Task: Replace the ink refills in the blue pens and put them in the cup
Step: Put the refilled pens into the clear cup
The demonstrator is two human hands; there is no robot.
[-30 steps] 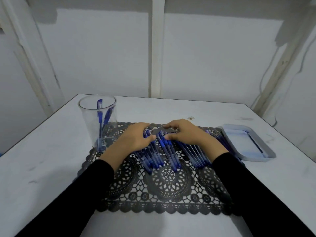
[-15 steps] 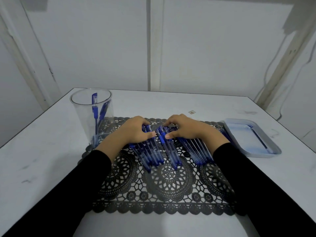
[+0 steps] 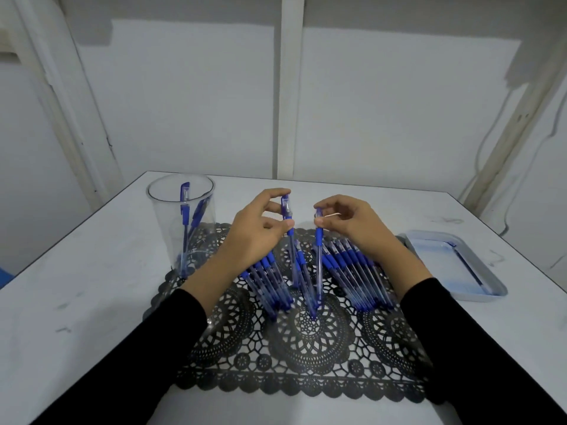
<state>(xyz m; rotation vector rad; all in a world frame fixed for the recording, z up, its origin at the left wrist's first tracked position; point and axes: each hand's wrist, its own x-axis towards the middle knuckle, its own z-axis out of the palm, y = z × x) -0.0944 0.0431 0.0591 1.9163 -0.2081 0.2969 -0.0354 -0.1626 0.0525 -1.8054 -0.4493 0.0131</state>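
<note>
Each of my hands holds a blue pen upright above the black lace mat. My left hand pinches one blue pen near its cap end. My right hand pinches a second blue pen by its top, its tip down near the mat. Several more blue pens lie in two fanned rows on the mat, a left row and a right row. The clear cup stands at the mat's far left corner with a few blue pens inside.
A pale blue tray lies to the right of the mat with a thin dark refill in it. The white table ends at a wall behind and at edges left and right.
Both hands lay flat on the rows of pens before. Now each has risen from the mat with one pen pinched upright.
</note>
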